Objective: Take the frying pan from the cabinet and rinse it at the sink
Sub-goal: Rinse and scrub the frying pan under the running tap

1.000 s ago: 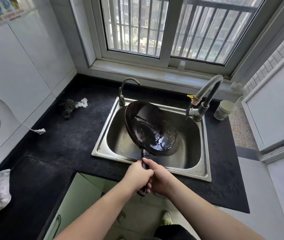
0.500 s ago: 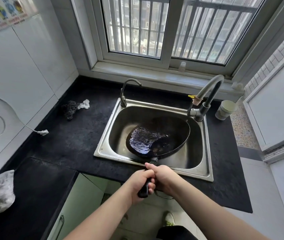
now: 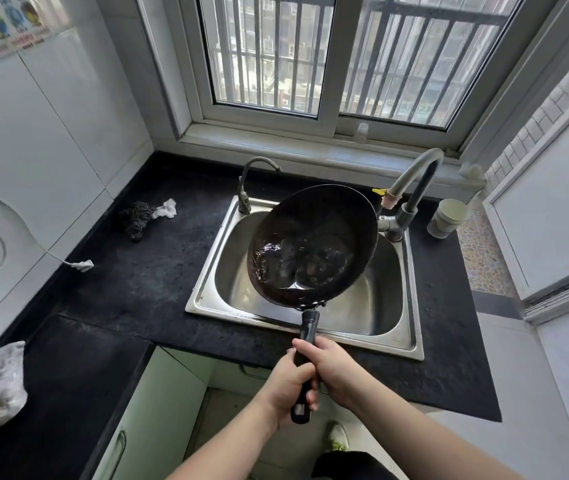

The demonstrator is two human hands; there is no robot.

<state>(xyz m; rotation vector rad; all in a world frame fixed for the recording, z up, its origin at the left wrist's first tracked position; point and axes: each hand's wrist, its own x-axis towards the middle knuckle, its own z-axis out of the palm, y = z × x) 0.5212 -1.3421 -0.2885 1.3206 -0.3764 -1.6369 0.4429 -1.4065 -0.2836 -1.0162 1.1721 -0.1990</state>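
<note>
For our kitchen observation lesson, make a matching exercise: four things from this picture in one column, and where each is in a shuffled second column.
1. frying pan
2. scouring pad
3. paper cup
4. small bottle

A. on the windowsill
B. counter, left of the sink
C. held over the sink by both hands
D. counter, right of the big tap

Pairs: 1-C, 2-B, 3-D, 4-A

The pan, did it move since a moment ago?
Yes. The pan came up out of the sink and tipped its far rim toward the tall tap, both hands gripping its handle.
</note>
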